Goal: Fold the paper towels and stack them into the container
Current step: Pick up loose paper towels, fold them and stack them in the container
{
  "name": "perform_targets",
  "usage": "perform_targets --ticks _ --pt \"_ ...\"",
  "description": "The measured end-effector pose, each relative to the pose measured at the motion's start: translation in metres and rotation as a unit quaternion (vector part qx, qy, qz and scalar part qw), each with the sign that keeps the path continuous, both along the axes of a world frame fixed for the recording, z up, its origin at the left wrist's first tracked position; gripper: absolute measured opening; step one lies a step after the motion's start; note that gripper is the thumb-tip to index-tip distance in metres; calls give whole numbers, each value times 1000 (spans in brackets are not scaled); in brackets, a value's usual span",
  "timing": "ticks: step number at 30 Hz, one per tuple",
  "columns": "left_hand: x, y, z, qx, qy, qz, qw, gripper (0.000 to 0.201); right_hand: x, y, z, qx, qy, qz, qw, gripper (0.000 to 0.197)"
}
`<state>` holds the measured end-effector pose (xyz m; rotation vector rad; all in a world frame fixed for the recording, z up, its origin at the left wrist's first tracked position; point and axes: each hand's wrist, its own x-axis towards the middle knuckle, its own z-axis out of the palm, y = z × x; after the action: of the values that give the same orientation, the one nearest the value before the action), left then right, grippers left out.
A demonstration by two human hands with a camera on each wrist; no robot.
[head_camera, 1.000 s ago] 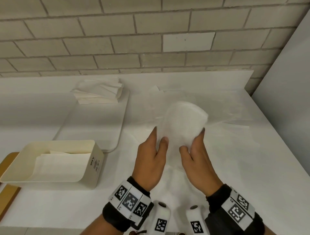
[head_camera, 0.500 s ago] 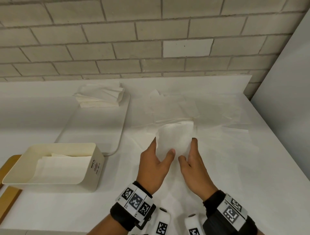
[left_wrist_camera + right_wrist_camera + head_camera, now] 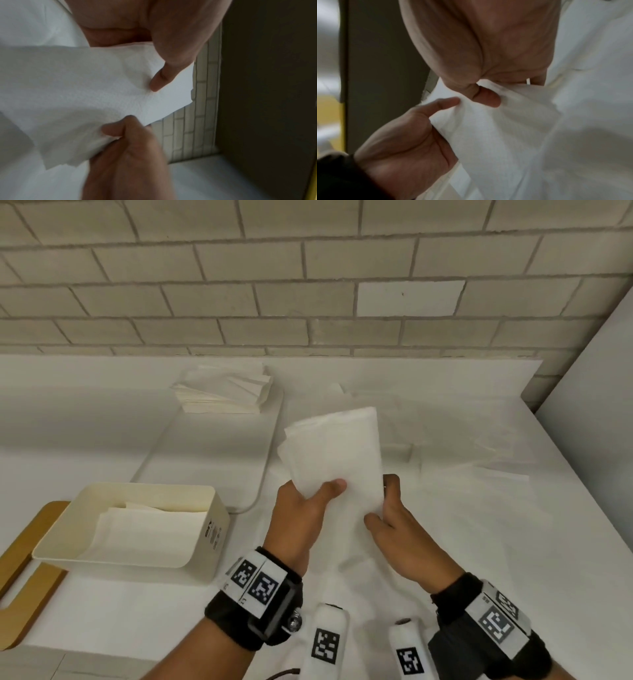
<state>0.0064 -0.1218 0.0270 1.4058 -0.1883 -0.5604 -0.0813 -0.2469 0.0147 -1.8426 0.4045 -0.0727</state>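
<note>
We are looking down at a white table [image 3: 479,559] set against a brick wall. A cream container [image 3: 212,529] sits near the table's left edge, and folded paper towels [image 3: 147,529] already lie inside it. A pile of paper towels [image 3: 222,392] waits on a flat white tray [image 3: 212,460] toward the back edge, and more loose sheets [image 3: 479,453] are spread toward the back right corner. So we judge the task partly done, with many towels left to fold and stack.

We hold one paper towel [image 3: 337,453] lifted above the middle of the table, folded into a tall strip and not yet in the container. Our left hand [image 3: 301,515] pinches its lower left part: the thumb lies across the front, and the other fingers curl behind, out of sight. Our right hand [image 3: 397,525] grips the lower right edge, thumb on the front and fingers wrapped round the side. In the right wrist view, that thumb [image 3: 488,100] presses into the sheet close to the left thumb. Both hands are closed firmly on the towel.
</note>
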Motion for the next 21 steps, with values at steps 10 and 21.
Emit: perform_targets --ticks 10,21 --pt "37 40 -6 102 -41 -125 986 35 28 27 28 73 -38 -64 995 25" --pt "-15 10 6 77 -327 -104 936 26 -15 17 19 3 -178 -107 978 53"
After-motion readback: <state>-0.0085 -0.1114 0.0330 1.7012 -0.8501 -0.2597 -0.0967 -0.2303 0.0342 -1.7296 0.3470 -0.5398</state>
